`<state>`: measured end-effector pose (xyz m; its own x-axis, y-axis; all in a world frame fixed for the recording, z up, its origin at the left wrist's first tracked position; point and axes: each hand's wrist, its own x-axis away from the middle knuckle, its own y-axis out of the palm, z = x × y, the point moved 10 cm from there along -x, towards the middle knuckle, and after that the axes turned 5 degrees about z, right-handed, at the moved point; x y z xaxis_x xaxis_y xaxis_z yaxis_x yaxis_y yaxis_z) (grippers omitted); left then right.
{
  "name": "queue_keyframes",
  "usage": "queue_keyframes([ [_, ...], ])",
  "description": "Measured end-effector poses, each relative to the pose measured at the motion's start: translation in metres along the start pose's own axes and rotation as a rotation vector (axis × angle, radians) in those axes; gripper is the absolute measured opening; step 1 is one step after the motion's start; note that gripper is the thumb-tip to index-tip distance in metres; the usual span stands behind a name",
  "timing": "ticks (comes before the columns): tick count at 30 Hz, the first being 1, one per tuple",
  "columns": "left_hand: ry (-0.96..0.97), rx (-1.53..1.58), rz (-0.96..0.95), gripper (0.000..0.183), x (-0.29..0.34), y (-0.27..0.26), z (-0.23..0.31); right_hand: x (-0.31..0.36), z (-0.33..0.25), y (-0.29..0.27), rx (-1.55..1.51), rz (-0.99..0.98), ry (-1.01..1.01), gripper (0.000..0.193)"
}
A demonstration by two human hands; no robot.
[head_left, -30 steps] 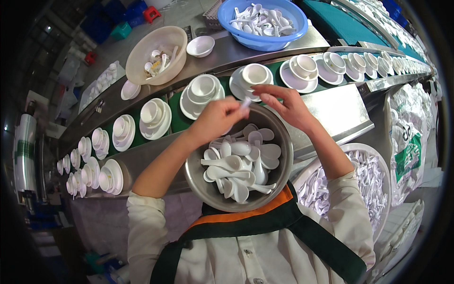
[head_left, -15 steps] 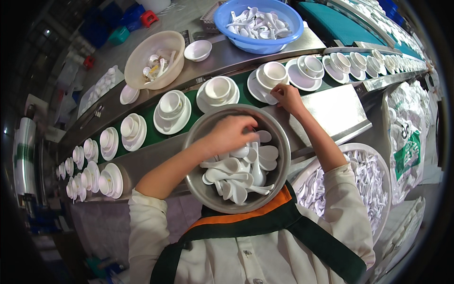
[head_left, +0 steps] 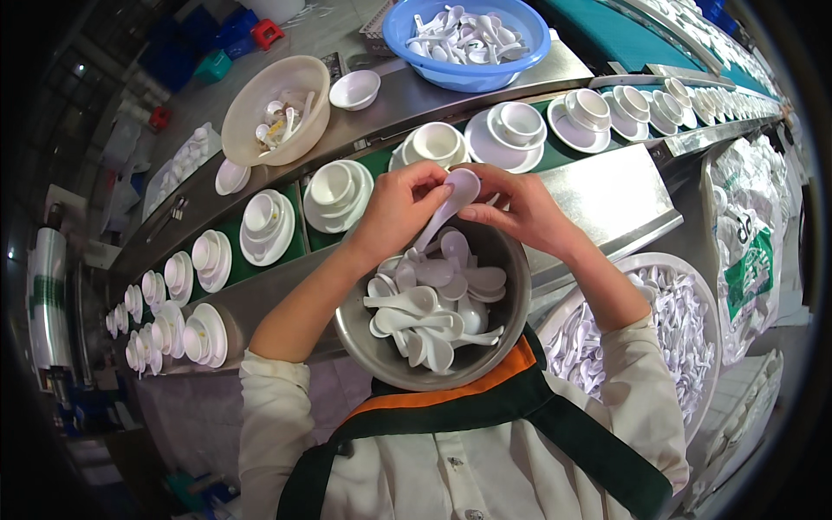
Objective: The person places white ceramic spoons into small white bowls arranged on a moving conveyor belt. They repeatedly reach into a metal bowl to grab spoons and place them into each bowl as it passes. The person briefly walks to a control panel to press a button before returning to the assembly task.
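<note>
A white soup spoon (head_left: pixel 463 187) stands tilted above a steel bowl (head_left: pixel 345 325), its bowl end up. My left hand (head_left: pixel 400 201) pinches it along the side. My right hand (head_left: pixel 524 208) is closed in from the right, with thumb and fingers at the rim of the spoon's bowl end; part of its fingers is hidden behind the spoon. Under both hands, the steel bowl carries a heap of white spoons (head_left: pixel 425 321). Just beyond my hands, a cup-and-saucer set (head_left: pixel 436 141) is partly covered by them.
A green belt (head_left: pixel 293 227) bears stacked white cups and saucers. Behind it are a cream basin (head_left: pixel 238 130) with a few spoons, a small white bowl (head_left: pixel 355 90) and a blue basin (head_left: pixel 399 43) of spoons. A large white tub (head_left: pixel 712 347) of spoons stands at my right.
My left hand has risen out of the steel bowl with a spoon. My right hand has left a saucer and moved left to meet it. Sets on the belt have shifted left.
</note>
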<state>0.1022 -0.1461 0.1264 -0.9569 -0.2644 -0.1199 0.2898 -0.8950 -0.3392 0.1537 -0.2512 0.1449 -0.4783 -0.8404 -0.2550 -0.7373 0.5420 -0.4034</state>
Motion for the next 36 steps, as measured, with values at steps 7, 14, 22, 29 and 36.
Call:
queue_keyframes([
  [7, -0.028, -0.136, -0.050, 0.026, 0.009, 0.014, 0.003, -0.006, 0.068, -0.062, -0.149, 0.405, 0.171, 0.029],
  [14, 0.226, -0.463, -0.243, 0.020, 0.039, 0.048, -0.032, 0.023, 0.186, -0.151, 0.747, 0.679, 0.335, 0.022],
  [22, 0.386, -0.460, -0.266, 0.010, 0.038, 0.049, -0.010, -0.010, 0.174, -0.089, 1.040, 0.441, 0.265, 0.025],
  [29, 0.618, -0.770, -0.179, 0.015, 0.052, 0.026, 0.022, -0.026, 0.132, -0.046, 0.971, 0.198, 0.148, 0.032],
  [36, 0.601, -0.680, 0.133, 0.021, 0.063, -0.039, 0.042, 0.003, -0.031, 0.022, 0.521, -0.069, -0.347, 0.021],
])
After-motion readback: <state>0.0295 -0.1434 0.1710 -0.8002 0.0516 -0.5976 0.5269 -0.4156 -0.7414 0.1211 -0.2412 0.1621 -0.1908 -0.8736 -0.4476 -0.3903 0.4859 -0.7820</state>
